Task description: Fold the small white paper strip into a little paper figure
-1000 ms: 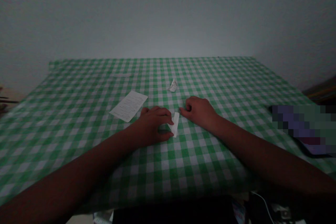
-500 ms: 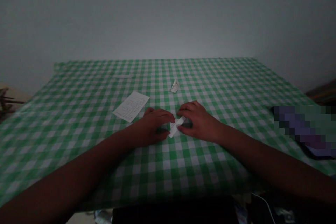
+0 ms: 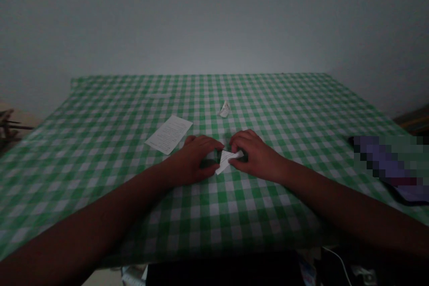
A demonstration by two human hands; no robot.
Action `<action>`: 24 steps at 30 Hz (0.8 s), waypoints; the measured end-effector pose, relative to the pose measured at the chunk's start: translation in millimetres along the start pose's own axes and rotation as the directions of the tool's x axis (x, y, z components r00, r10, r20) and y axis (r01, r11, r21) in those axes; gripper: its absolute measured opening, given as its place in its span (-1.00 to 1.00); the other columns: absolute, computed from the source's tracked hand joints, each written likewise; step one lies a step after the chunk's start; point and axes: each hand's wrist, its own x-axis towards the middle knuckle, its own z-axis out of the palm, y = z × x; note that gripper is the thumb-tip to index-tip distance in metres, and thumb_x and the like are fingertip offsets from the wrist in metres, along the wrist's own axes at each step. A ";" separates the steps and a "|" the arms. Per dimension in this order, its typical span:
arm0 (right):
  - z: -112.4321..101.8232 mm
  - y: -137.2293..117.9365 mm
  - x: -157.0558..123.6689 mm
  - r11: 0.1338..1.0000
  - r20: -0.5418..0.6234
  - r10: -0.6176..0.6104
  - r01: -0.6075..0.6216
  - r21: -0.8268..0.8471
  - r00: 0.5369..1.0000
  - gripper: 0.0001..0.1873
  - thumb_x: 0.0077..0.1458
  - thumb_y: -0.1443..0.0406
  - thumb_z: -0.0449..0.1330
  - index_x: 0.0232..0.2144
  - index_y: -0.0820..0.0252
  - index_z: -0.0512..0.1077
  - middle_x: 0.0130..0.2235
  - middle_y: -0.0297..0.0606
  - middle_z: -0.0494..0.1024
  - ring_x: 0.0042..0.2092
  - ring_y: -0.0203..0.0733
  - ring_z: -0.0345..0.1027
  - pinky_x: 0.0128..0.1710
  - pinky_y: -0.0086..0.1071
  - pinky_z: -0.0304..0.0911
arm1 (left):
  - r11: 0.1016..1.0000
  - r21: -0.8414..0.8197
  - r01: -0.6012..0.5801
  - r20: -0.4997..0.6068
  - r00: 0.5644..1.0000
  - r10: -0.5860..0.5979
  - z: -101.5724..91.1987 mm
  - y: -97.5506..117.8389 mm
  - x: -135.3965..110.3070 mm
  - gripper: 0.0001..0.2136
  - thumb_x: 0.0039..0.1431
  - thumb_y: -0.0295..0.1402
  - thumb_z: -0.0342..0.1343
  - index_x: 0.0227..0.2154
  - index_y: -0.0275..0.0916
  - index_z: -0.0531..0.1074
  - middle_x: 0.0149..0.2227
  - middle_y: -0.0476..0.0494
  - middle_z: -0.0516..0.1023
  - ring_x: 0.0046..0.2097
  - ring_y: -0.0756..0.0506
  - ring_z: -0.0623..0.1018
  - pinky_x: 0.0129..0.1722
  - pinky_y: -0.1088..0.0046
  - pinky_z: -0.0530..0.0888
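Note:
A small piece of folded printed paper [image 3: 225, 159] lies on the table between my two hands. My left hand [image 3: 197, 161] rests at its left side, the thumb at the lower corner and the fingertips at the upper corner, steadying it. On the other side, my right hand [image 3: 256, 154] has its thumb and bent forefinger on the paper's right part, where a narrow flap is turned over. Left of my left hand a larger printed sheet [image 3: 169, 135] lies flat. Beyond my hands stands a small crumpled or folded paper piece [image 3: 225, 109].
A green-and-white checked cloth [image 3: 214, 219] covers the table, which reaches a pale wall [image 3: 234, 22]. At the right edge lies a dark-rimmed device [image 3: 385, 163], partly pixelated. A thin pale strip [image 3: 160, 96] lies far left. A white cable [image 3: 338, 257] hangs below the front edge.
The right fingers have shifted on the paper, and the fold has changed: more of its printed face now shows. My left hand stays nearly in place. The view has shifted slightly.

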 end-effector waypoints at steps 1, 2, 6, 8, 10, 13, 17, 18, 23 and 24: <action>0.0 -0.4 0.0 1.000 -0.008 -0.003 0.003 0.009 1.000 -0.82 0.08 0.31 0.30 -0.32 0.13 0.33 -0.17 -0.22 0.45 -0.06 -0.08 0.26 -0.02 -0.19 0.16 | 1.000 -0.002 0.001 -0.004 1.000 -0.001 0.0 0.2 0.1 -0.65 0.21 -0.27 0.12 0.06 -0.12 0.32 0.05 -0.15 0.49 0.13 -0.23 0.41 0.11 0.09 0.23; 0.0 -0.8 0.1 1.000 -0.016 -0.007 0.007 0.019 1.000 -0.83 0.09 0.31 0.29 -0.34 0.13 0.32 -0.18 -0.23 0.45 -0.07 -0.08 0.26 -0.02 -0.20 0.16 | 1.000 -0.004 0.000 -0.005 1.000 0.000 -0.1 0.4 0.2 -0.66 0.20 -0.27 0.12 0.03 -0.12 0.33 0.03 -0.14 0.50 0.12 -0.23 0.41 0.10 0.10 0.23; 0.1 -0.6 0.3 0.998 -0.033 -0.024 0.026 0.051 0.999 -0.84 0.13 0.31 0.26 -0.38 0.13 0.30 -0.21 -0.24 0.45 -0.09 -0.11 0.27 -0.05 -0.23 0.16 | 1.000 -0.028 -0.010 -0.011 1.000 0.010 -1.1 1.3 0.8 -0.73 0.20 -0.26 0.14 -0.05 -0.12 0.37 0.00 -0.10 0.52 0.10 -0.21 0.42 0.09 0.14 0.24; 0.3 0.2 0.2 0.998 -0.035 -0.026 0.028 0.054 0.999 -0.85 0.14 0.30 0.25 -0.38 0.13 0.30 -0.21 -0.24 0.45 -0.10 -0.12 0.27 -0.05 -0.24 0.16 | 0.999 -0.041 -0.019 -0.014 1.000 0.019 -1.2 1.2 0.9 -0.76 0.21 -0.28 0.13 -0.07 -0.12 0.38 -0.01 -0.09 0.52 0.09 -0.20 0.43 0.08 0.16 0.24; 0.4 1.0 -0.3 0.998 -0.041 -0.036 0.038 0.055 0.999 -0.85 0.15 0.30 0.24 -0.37 0.13 0.31 -0.22 -0.24 0.44 -0.11 -0.13 0.27 -0.05 -0.25 0.17 | 0.998 -0.050 -0.039 -0.024 0.999 0.038 -0.9 0.6 0.8 -0.78 0.22 -0.29 0.12 -0.08 -0.14 0.38 -0.02 -0.09 0.53 0.08 -0.18 0.44 0.07 0.18 0.25; 0.0 1.3 -0.8 0.997 -0.046 -0.058 0.060 0.056 0.997 -0.87 0.16 0.31 0.23 -0.37 0.13 0.32 -0.21 -0.24 0.45 -0.10 -0.14 0.28 -0.04 -0.25 0.17 | 0.996 -0.059 -0.068 -0.042 0.997 0.065 0.1 -0.9 0.8 -0.80 0.24 -0.31 0.09 -0.08 -0.15 0.37 -0.04 -0.08 0.53 0.05 -0.15 0.45 0.07 0.19 0.25; -1.2 0.0 -0.4 0.997 -0.032 -0.051 0.053 0.052 0.998 -0.91 0.16 0.31 0.23 -0.33 0.13 0.35 -0.19 -0.24 0.45 -0.10 -0.13 0.28 -0.03 -0.23 0.17 | 0.995 -0.072 -0.071 -0.041 0.997 0.069 0.5 -2.9 1.2 -0.81 0.28 -0.33 0.03 -0.08 -0.15 0.38 -0.06 -0.08 0.54 0.04 -0.15 0.46 0.08 0.20 0.28; -1.4 -0.3 -0.1 0.997 -0.032 -0.051 0.053 0.054 0.998 -0.92 0.15 0.31 0.23 -0.33 0.13 0.35 -0.19 -0.23 0.45 -0.10 -0.12 0.28 -0.03 -0.23 0.18 | 0.995 -0.075 -0.070 -0.041 0.997 0.067 0.4 -3.3 1.2 -0.82 0.29 -0.34 0.02 -0.08 -0.15 0.39 -0.07 -0.08 0.54 0.04 -0.14 0.47 0.08 0.20 0.28; -1.5 -1.0 0.7 0.994 -0.039 -0.088 0.091 0.065 0.995 -0.91 0.14 0.35 0.23 -0.30 0.12 0.37 -0.18 -0.23 0.46 -0.08 -0.12 0.29 -0.01 -0.24 0.20 | 0.991 -0.090 -0.102 -0.048 0.994 0.098 -0.4 -6.3 1.1 -0.82 0.29 -0.43 -0.05 -0.10 -0.18 0.37 -0.09 -0.10 0.53 0.02 -0.12 0.47 0.08 0.22 0.31; -1.5 -1.3 0.8 0.993 -0.041 -0.095 0.098 0.067 0.995 -0.92 0.14 0.36 0.23 -0.30 0.13 0.37 -0.18 -0.23 0.46 -0.07 -0.13 0.29 -0.01 -0.24 0.20 | 0.989 -0.099 -0.107 -0.050 0.993 0.103 -0.6 -6.9 1.1 -0.82 0.28 -0.45 -0.05 -0.12 -0.18 0.37 -0.10 -0.11 0.52 0.01 -0.12 0.48 0.07 0.23 0.32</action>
